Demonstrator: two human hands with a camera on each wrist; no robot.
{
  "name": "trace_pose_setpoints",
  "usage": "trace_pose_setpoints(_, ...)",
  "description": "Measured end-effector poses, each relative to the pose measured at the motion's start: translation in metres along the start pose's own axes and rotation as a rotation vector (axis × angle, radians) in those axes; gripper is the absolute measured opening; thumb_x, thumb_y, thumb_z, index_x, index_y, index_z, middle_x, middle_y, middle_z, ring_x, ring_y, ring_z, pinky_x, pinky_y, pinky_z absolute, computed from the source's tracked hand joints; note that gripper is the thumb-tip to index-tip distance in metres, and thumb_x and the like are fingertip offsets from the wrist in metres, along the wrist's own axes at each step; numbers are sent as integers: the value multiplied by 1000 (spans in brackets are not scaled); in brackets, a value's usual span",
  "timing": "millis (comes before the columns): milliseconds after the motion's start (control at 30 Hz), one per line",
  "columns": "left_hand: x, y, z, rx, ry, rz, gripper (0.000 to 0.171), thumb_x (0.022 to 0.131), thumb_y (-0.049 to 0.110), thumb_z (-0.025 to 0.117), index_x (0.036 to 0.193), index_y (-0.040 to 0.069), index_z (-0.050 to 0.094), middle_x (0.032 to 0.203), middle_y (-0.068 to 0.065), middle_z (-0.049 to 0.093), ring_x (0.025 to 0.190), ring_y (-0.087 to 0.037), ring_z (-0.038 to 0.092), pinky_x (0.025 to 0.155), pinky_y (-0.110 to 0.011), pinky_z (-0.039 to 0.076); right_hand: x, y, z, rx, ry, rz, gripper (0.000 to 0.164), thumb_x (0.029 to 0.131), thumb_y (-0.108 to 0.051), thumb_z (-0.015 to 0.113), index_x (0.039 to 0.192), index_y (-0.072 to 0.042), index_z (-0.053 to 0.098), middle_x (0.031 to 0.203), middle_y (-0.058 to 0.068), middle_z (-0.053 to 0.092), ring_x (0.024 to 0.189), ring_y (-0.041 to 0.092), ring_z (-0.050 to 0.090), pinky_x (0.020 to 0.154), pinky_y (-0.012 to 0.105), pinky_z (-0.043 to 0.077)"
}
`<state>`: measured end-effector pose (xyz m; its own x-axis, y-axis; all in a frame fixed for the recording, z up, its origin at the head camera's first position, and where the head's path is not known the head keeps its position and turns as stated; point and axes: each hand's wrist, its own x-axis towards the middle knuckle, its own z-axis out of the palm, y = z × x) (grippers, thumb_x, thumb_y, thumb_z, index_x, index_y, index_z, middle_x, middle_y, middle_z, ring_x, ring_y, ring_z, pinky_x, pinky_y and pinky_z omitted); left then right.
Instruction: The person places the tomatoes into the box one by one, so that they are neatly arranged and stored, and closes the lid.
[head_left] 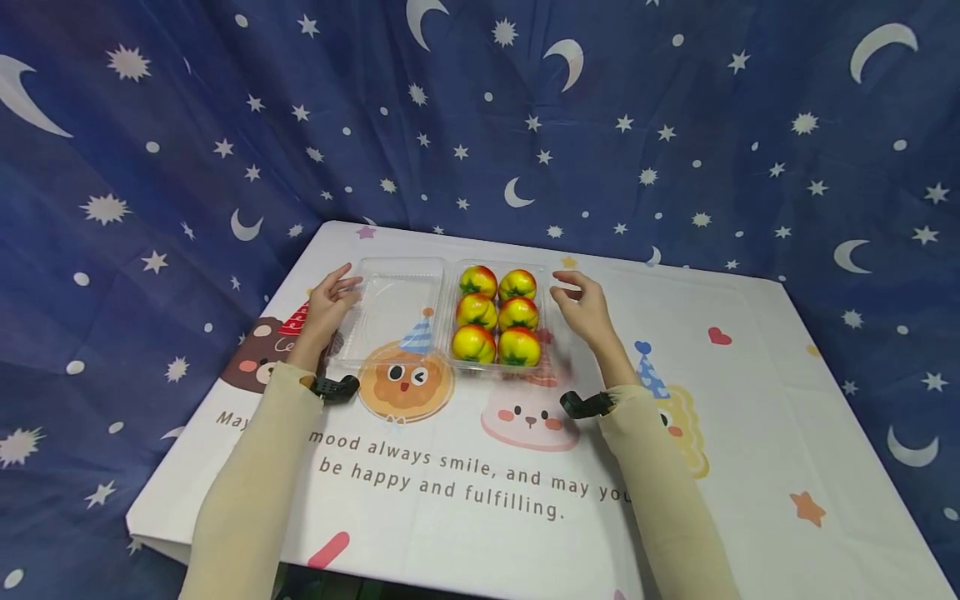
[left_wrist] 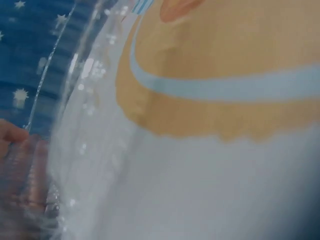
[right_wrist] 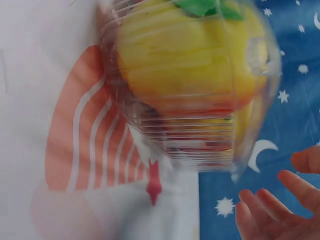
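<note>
A clear plastic clamshell box lies unfolded on the table, its lid (head_left: 397, 304) on the left and its base (head_left: 452, 287) on the right. Several glossy yellow-red round fruits (head_left: 477, 310) with green leafy tops fill the base in two columns. My left hand (head_left: 324, 310) is at the lid's outer left edge, fingers loosely bent; the left wrist view shows those fingers (left_wrist: 36, 172) through the clear plastic. To the right of the base is my right hand (head_left: 585, 310), fingers spread and relaxed. Its wrist view has a gap between these fingertips (right_wrist: 247, 197) and the box wall.
The table wears a white cloth (head_left: 750, 417) printed with cartoon faces and lettering. Behind it hangs a dark blue curtain (head_left: 480, 108) with moons and stars. Each wrist carries a black camera mount, one on the left (head_left: 337, 388) and one on the right (head_left: 585, 405).
</note>
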<state>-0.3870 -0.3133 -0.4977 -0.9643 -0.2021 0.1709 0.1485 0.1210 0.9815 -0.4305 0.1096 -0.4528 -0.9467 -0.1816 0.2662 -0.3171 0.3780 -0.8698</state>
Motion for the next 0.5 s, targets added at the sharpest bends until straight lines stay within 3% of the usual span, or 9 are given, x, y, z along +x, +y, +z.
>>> trace_pose_setpoints(133, -1, 4, -4, 5, -6, -17, 62, 93, -6, 54, 152, 0, 35, 140, -33, 47, 106, -23, 55, 79, -13, 46, 5, 11, 8, 69, 3, 48, 36, 97, -8, 57, 130, 5, 59, 133, 24, 57, 110, 41, 61, 91, 44, 51)
trace_pose_setpoints(267, -6, 9, -7, 55, -1, -50, 62, 94, -5, 54, 152, 2, 35, 142, -30, 48, 107, -21, 55, 79, -12, 45, 4, 24, 17, 166, -44, 86, 38, 98, -6, 53, 134, 6, 55, 135, 29, 53, 112, 45, 60, 95, 49, 49)
trace_pose_setpoints(367, -7, 11, -7, 92, -10, -61, 61, 95, -3, 54, 152, 3, 35, 142, -29, 48, 114, -28, 54, 80, -13, 44, -1, 32, 21, 226, -60, 108, 39, 100, -6, 52, 137, 6, 53, 135, 29, 53, 115, 46, 58, 97, 51, 47)
trace_pose_setpoints(500, -6, 13, -5, 112, -47, -60, 59, 96, -1, 54, 152, 1, 34, 143, -29, 46, 126, -40, 47, 82, -17, 42, -9, 39, 22, 277, -57, 144, 41, 102, -12, 53, 141, 1, 50, 134, 27, 56, 114, 38, 61, 92, 43, 52)
